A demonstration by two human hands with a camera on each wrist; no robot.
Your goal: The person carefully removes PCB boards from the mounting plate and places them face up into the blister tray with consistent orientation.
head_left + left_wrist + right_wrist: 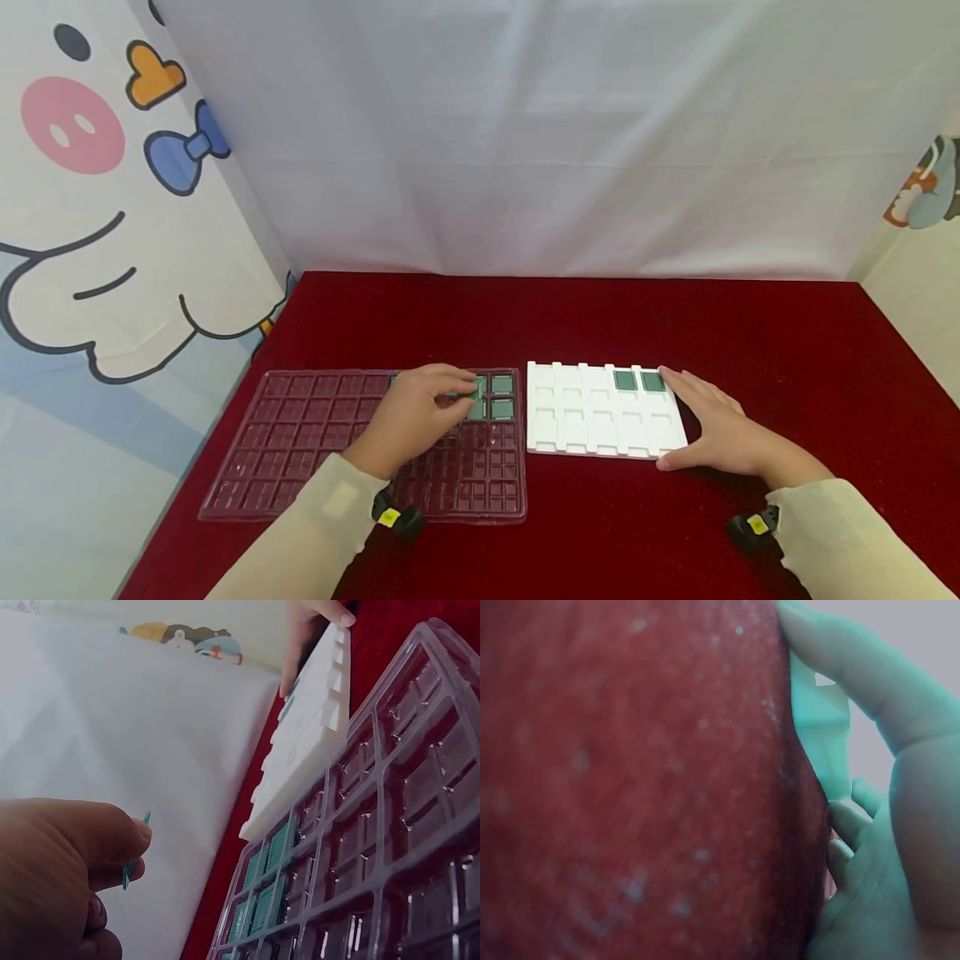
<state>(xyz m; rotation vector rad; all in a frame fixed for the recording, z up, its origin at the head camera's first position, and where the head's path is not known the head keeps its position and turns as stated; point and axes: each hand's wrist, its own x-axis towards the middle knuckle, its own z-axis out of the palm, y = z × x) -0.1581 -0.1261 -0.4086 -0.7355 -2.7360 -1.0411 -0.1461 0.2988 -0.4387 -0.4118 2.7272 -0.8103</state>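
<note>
Between thumb and forefinger, my left hand [416,408] pinches a thin green square chip [127,876], seen nearly edge-on in the left wrist view. That hand is over the clear plastic compartment tray [517,479], where several green chips [502,409] lie in the far right pockets, some hidden behind the fingers. My right hand [723,425] grips the right end of the white tray [585,448], forefinger at the far corner and thumb at the near one. Two green chips, one in the end pocket [653,382] and one beside it [626,381], sit in its far row.
Both trays lie side by side on a dark red cloth-covered table [585,317]. A white curtain [525,167] hangs behind it, and a cartoon-printed cloth [112,250] borders the left side. Each wrist carries a small black camera [408,522].
</note>
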